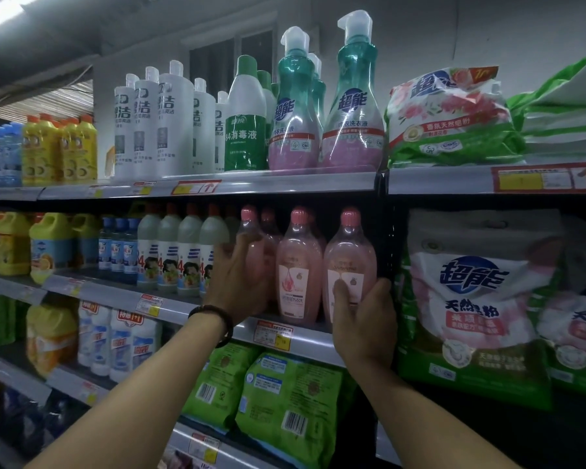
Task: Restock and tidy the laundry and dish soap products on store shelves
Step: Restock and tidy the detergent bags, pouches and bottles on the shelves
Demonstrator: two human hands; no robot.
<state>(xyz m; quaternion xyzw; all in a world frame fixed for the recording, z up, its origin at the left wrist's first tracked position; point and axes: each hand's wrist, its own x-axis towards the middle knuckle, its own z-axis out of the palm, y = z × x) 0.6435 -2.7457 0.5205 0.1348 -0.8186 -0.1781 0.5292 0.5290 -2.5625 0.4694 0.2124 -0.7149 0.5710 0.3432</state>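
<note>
Three pink bottles with pink caps stand in a row at the front of the second shelf (305, 336), with more behind them. My left hand (239, 282) wraps around the left pink bottle (256, 238). My right hand (364, 319) grips the base of the right pink bottle (351, 255), thumb across its white label. The middle pink bottle (296, 265) stands between them, touched by neither hand that I can see. A dark bead bracelet sits on my left wrist.
Teal pump bottles (352, 106), white bottles (170, 120) and a powder bag (450, 120) fill the top shelf. Grey disinfectant bottles (190, 252) stand left of the pink ones. Large detergent bags (471, 306) fill the right bay; green packs (285, 401) lie below.
</note>
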